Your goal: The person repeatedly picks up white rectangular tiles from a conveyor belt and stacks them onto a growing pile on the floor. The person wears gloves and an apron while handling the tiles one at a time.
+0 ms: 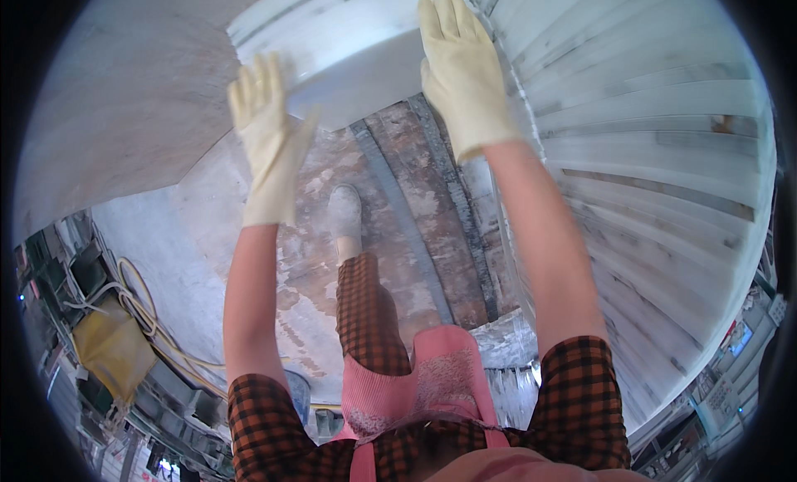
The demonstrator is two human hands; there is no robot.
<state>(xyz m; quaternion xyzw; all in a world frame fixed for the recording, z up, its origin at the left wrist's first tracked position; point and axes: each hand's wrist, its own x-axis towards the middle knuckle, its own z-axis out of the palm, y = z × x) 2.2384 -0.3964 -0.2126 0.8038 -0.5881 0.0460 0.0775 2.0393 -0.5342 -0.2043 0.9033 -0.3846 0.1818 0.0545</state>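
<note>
So, white panel point(332, 34) at far end, beside striped white surface point(647, 175), looks set there; what's left, can't tell. Right hand point(465, 79) flat at its right end, fingers straight, gripping nothing. Left hand point(267, 137) blurry, fingers spread, empty.

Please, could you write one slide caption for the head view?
Gloved left hand and gloved right hand at a whitish panel, with one pale shoe on the patchy surface below.
</note>
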